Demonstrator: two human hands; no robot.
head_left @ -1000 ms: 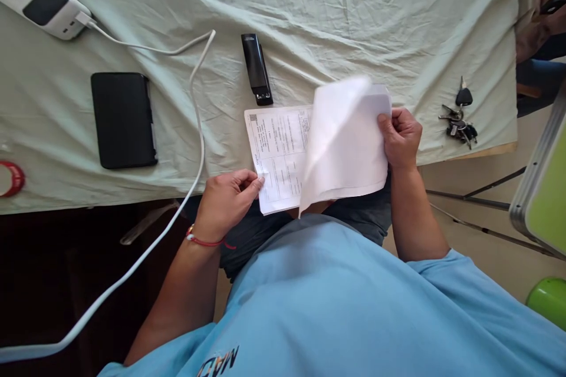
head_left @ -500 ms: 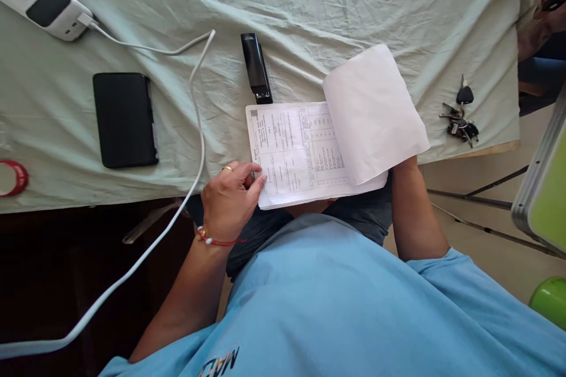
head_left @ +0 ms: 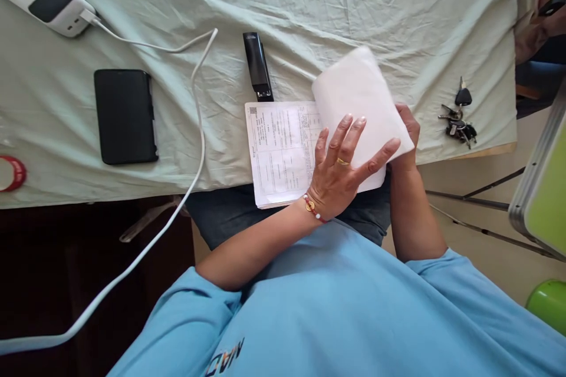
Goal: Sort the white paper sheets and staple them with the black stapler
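A stack of printed papers (head_left: pixel 283 153) is lying at the near edge of the cloth-covered tabletop (head_left: pixel 287 0), its blank-backed top sheet (head_left: pixel 349 85) curling back rightward. The left hand (head_left: pixel 338 174) is resting on that sheet, fingers spreading wide and hiding some print. The right hand (head_left: pixel 407 135) is staying partly hidden behind the sheet's right side; whether it is gripping cannot be told. A black stapler (head_left: pixel 257 68) is lying just beyond the papers. Keys (head_left: pixel 460 123) are resting well right. Leftward, a white cable (head_left: pixel 201 121) is running from a power strip (head_left: pixel 73 20) past a flat black case (head_left: pixel 124 118). At far right, a green-topped table (head_left: pixel 550 206) is standing apart.
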